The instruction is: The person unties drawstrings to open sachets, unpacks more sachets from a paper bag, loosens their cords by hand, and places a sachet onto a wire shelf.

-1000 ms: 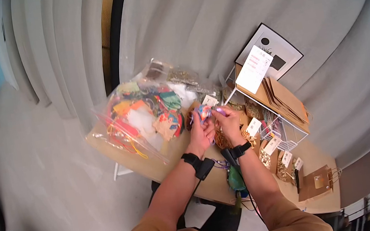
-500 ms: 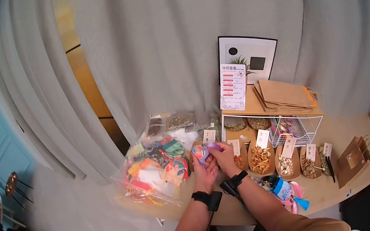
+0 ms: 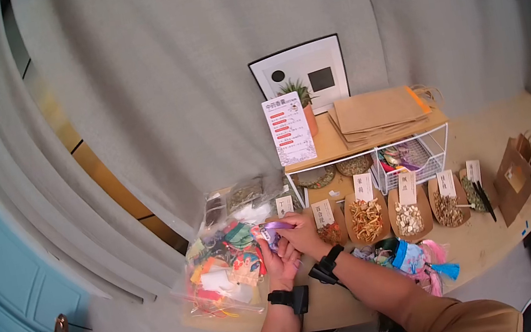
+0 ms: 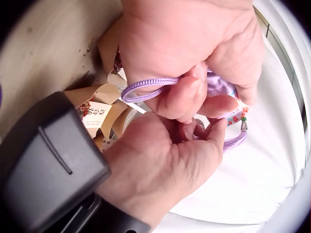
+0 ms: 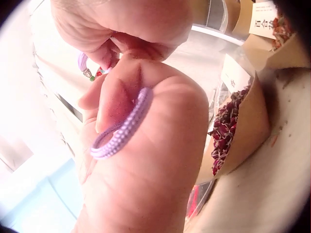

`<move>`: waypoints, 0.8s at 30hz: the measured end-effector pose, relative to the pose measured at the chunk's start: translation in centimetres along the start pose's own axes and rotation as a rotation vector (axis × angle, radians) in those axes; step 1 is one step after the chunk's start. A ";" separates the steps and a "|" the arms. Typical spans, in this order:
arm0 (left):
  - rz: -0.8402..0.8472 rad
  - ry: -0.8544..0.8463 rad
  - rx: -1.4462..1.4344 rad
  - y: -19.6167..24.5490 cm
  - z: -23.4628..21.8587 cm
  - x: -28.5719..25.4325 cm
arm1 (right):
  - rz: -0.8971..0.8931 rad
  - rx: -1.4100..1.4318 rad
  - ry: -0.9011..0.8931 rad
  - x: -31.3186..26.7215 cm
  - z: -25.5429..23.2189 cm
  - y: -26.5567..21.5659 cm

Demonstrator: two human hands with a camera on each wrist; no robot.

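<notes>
A small purple patterned pouch (image 4: 219,86) is held between both hands, partly hidden by fingers. The left hand (image 3: 281,264) grips it from below; in its own wrist view this hand (image 4: 194,53) fills the top. A braided purple cord loop (image 4: 141,90) sticks out between its curled fingers, and the same loop (image 5: 121,133) lies over its palm. Thumb and fingers of the right hand (image 3: 304,235) pinch at the pouch, touching the left fingers; the pinched part is hidden. Beads (image 4: 244,115) and a purple tassel (image 4: 235,141) hang beside the fingertips.
A clear bag of colourful fabric pouches (image 3: 224,277) lies left of the hands. Labelled paper trays of dried herbs (image 3: 366,219) line the table (image 3: 482,131). Blue and pink pouches (image 3: 408,258) lie right; behind stand a shelf (image 3: 324,143) and paper bags (image 3: 378,110).
The head view has turned, shifting the table and shelf leftward since the half-second-old frame. Both hands still hold the pouch, with the right hand now more across the left.
</notes>
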State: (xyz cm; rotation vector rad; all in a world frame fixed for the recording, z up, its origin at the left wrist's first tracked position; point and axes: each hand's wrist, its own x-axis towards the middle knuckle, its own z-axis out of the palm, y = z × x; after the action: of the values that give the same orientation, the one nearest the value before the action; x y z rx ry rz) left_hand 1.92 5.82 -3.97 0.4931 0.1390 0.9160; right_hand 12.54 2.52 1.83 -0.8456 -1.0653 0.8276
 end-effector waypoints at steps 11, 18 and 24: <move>-0.231 0.171 0.019 2.2 4.3 2.2 | 0.200 0.166 0.078 1.0 -0.7 -0.5; -0.278 0.026 0.055 2.6 1.8 2.0 | -0.044 -0.176 0.142 2.0 -0.9 3.1; -0.256 0.030 0.052 2.8 0.8 1.8 | -0.131 -0.285 0.258 1.9 -0.4 3.7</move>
State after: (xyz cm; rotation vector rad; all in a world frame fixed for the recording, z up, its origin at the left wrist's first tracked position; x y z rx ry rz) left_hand 1.25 8.37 -1.83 0.4976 0.2479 0.6702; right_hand 12.81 5.78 -0.83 -1.0789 -1.0088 0.4469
